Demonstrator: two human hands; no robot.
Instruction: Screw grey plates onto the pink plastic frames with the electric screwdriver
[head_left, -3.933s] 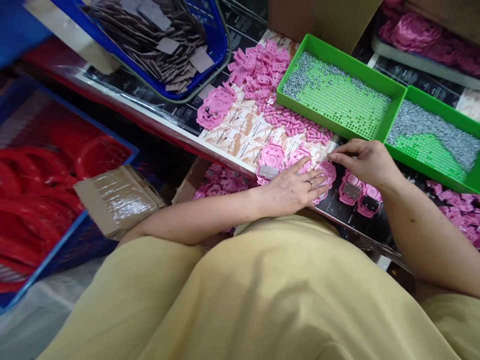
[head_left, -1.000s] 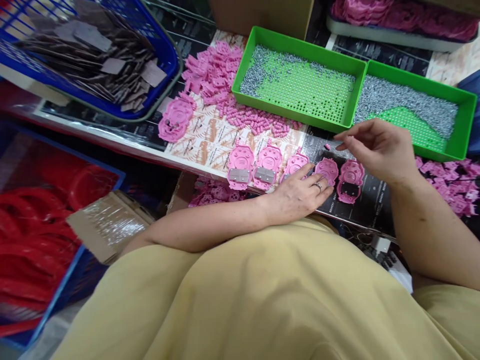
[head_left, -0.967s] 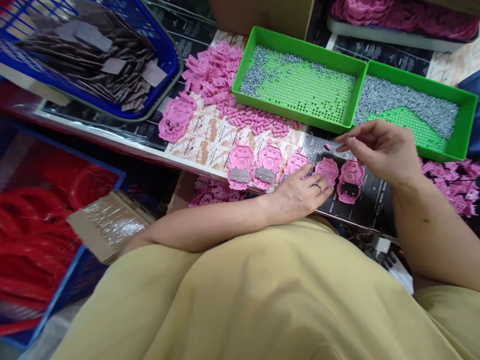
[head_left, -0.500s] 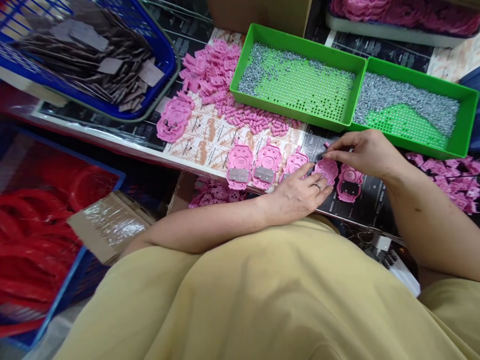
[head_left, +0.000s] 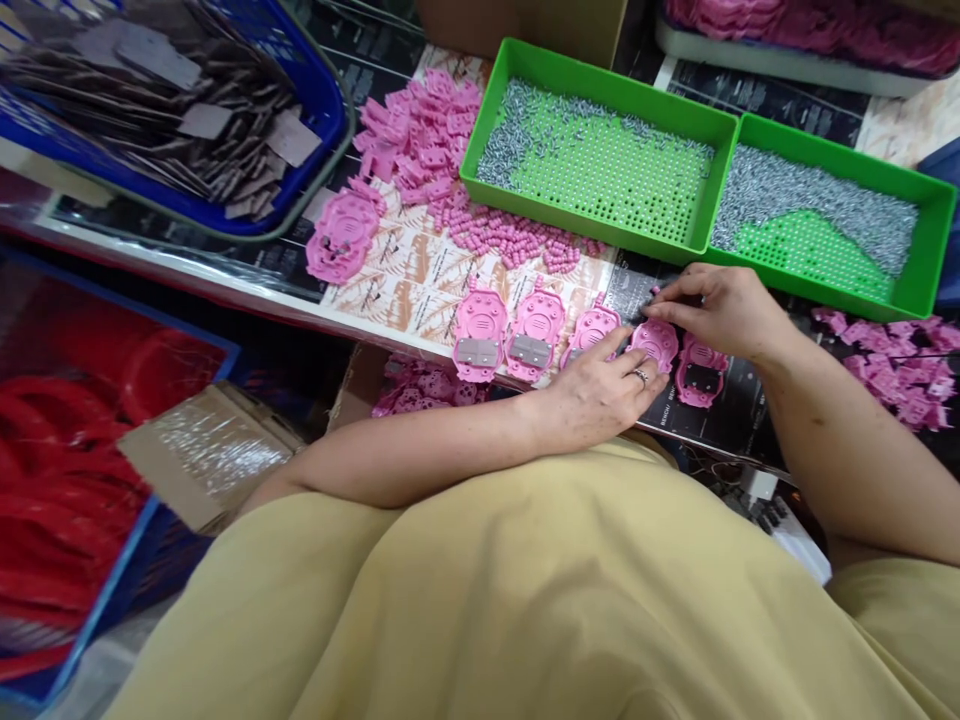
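Along the table's front edge lies a row of pink plastic casings (head_left: 480, 325), several of them fitted with grey or black plates. My left hand (head_left: 604, 390), with a ring on one finger, holds one pink casing (head_left: 654, 338) down against the table, its fingers over the lower left side. At that casing's top edge, my right hand (head_left: 716, 308) pinches a small pink ribbed piece (head_left: 655, 291), mostly hidden by the fingertips. Just right of them is a casing with a black plate (head_left: 700, 377). The left hand partly covers another casing (head_left: 596, 325).
Two green trays (head_left: 592, 215) (head_left: 832, 275) of small metal screws stand behind the hands. Loose pink parts (head_left: 427, 140) and ribbed pieces (head_left: 517, 235) are heaped left, more pink parts (head_left: 900, 370) right. A blue basket (head_left: 322, 130) holds flat dark pieces; red parts (head_left: 60, 470) fill a lower crate.
The view has shifted slightly. Both hands stay at the same casing, with the right fingertips still pinched at its top edge.
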